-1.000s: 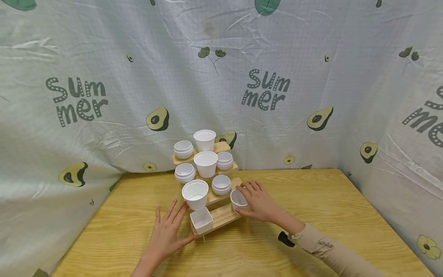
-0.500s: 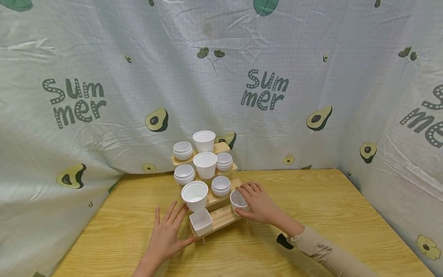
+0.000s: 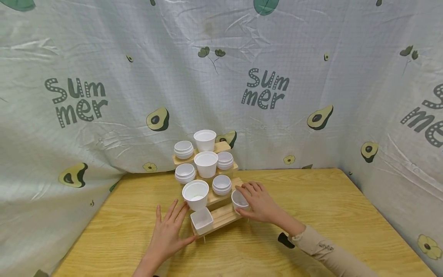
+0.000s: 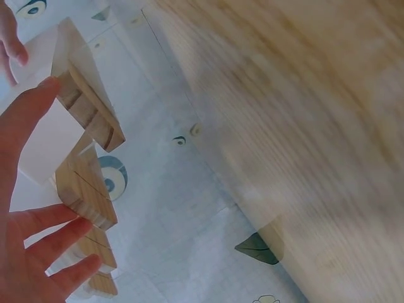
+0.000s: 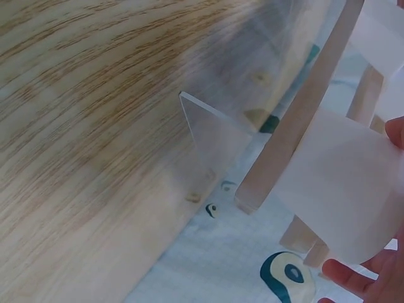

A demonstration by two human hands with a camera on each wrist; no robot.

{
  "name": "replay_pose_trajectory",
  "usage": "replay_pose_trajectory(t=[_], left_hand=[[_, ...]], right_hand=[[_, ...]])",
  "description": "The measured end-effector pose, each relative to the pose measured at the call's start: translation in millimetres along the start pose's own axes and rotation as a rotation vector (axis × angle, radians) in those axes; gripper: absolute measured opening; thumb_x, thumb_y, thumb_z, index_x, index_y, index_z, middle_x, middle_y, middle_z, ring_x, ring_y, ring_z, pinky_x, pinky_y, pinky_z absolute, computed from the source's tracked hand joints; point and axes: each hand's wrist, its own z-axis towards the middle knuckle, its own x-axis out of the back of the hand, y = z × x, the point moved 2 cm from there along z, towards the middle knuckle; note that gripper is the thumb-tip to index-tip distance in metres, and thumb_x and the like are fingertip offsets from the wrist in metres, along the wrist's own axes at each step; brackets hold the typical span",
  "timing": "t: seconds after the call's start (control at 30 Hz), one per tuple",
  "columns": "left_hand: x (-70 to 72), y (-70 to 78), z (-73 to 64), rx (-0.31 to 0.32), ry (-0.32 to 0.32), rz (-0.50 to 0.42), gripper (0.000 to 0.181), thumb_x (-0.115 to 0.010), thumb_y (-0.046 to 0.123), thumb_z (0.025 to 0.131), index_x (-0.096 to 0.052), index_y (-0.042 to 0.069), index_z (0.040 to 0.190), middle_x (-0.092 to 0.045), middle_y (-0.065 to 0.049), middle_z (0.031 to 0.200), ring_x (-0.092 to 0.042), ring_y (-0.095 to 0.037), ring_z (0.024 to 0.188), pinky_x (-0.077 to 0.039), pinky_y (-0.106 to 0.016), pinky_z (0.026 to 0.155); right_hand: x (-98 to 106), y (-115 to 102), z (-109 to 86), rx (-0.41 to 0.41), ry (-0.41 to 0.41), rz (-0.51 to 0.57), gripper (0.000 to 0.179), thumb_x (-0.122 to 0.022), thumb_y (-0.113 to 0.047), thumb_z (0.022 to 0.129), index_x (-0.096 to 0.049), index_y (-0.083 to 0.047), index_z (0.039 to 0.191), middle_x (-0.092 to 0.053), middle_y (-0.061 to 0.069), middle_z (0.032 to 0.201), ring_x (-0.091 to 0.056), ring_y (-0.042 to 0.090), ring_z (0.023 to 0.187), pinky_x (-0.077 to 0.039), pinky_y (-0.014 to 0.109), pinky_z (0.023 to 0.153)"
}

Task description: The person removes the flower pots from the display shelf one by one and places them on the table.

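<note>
- The right hand was grasping a round cup, thumb on the near side and fingers over the rim.
- That white cup stood upright at the right end of the lowest step of a wooden stand.
- The left hand had nothing in its grasp; its fingers were spread, with the thumb at the near left corner of the lowest step and fingertips against the end of the step above.
- Just beside the left hand, a square cup sat at the left end of the lowest step.
- On the second step stood a tall cup at the left and a small jar at the right.
- The third step bore another tall cup between two more jars.
- On the top step, a jar stood to the left of a tall cup.
- A clear panel showed below the stand's lowest board in the right wrist view.
- A beige sleeve covered the right forearm.
- Under everything lay a wood-grain table, with an avocado-print sheet hanging behind it.
</note>
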Motion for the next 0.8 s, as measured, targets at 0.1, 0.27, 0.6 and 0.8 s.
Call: replay_pose_trajectory(t=[0.1,0.27,0.6,0.8], left_hand=[[-0.3,0.2,-0.2,-0.001,0.000,0.001,0.090,-0.073,0.059,0.053,-0.051,0.011,0.125,-0.053,-0.006,0.128,-0.040,-0.031,0.124,-0.014,-0.066,0.099],[0.1,1.3,0.0,-0.004,0.006,0.013,0.091,-0.074,0.058,0.052,-0.050,0.010,0.125,-0.052,-0.006,0.128,-0.040,-0.031,0.124,-0.014,-0.066,0.100],[1.0,3.3,2.2,0.000,-0.006,0.026,0.090,-0.074,0.058,0.051,-0.051,0.009,0.124,-0.053,-0.007,0.128,-0.040,-0.032,0.124,-0.014,-0.066,0.099],[0.9,2.7,2.3,-0.003,0.004,0.019,0.091,-0.076,0.057,0.051,-0.051,0.010,0.124,-0.053,-0.006,0.128,-0.040,-0.032,0.123,-0.012,-0.066,0.100]], right_hand=[[0.4,0.1,-0.3,0.010,0.002,0.007,0.059,-0.057,-0.051,0.079,-0.049,-0.017,0.126,-0.053,0.005,0.111,-0.046,0.024,0.105,-0.038,0.043,0.092],[1.9,0.3,-0.6,0.021,-0.018,0.001,0.056,-0.056,-0.049,0.079,-0.049,-0.020,0.126,-0.052,0.004,0.113,-0.045,0.022,0.104,-0.037,0.044,0.090],[6.9,3.5,-0.3,0.028,-0.085,0.016,0.056,-0.056,-0.045,0.080,-0.047,-0.017,0.127,-0.050,0.005,0.117,-0.043,0.023,0.104,-0.036,0.044,0.089],[9.1,6.4,-4.0,0.045,-0.079,0.004,0.057,-0.057,-0.046,0.079,-0.046,-0.017,0.127,-0.049,0.004,0.117,-0.043,0.022,0.102,-0.036,0.044,0.087]])
